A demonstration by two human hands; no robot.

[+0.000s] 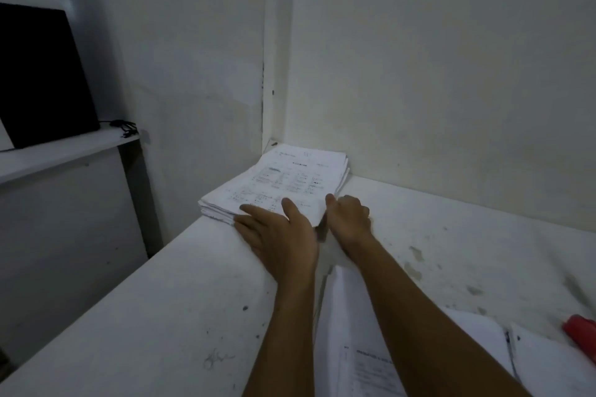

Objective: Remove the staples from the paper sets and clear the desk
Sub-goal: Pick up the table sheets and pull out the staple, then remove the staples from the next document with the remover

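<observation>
- My left hand [277, 235] lies flat on the near edge of the paper stack [283, 180], fingers straight and spread, thumb on the top sheet.
- My right hand [348, 214] is at the stack's near right corner, fingers curled; thumb sits at the edge of the top sheets. Looks like it pinches that corner, but the fingers are folded under and blurred, so I cannot tell for sure.
- Stack sits at the far left corner of the desk [161, 316], pushed up to the wall [419, 74], its left edge along the desk's left edge. Printed text on top, unreadable. Sheets slightly fanned on the right side.
- More papers [354, 348] lie at the near edge of the desk, under and beside my right forearm; one printed sheet is partly visible.
- Another sheet [548, 364] at the near right, just beside those papers.
- Red object [580, 332] at the right edge, cropped by the frame, touching or overlapping that sheet; can't identify it.
- Desk surface is white with dark smudges and a scribble near the left front.
- To the left, apart from the desk: a shelf [64, 151] with a black box [42, 74] and a small black cable [124, 127] beside it.
</observation>
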